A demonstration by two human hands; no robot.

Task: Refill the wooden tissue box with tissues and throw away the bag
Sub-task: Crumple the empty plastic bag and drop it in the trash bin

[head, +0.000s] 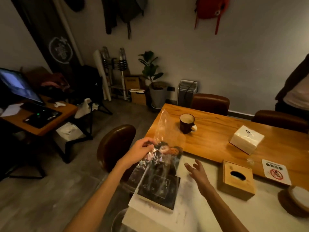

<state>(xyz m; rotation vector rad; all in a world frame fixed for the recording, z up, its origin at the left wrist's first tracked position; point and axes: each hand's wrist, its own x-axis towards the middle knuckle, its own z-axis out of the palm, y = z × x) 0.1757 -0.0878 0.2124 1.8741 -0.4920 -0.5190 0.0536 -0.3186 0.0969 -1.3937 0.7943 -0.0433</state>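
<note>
My left hand (140,152) pinches a clear, crinkled plastic bag (161,148) and holds it up over the table's left end; the bag looks empty and see-through. My right hand (198,173) hovers open over the white table surface, fingers spread, a little left of the wooden tissue box (236,179). The box stands upright with an oval slot in its top. A white wrapped stack of tissues (246,139) sits farther back on the wooden tabletop, apart from both hands.
A dark book (158,193) lies under the bag at the table's left edge. A black mug (187,123), a no-smoking card (275,171) and round coasters (296,201) are on the table. Brown chairs (115,146) surround it. A person stands at far right (296,91).
</note>
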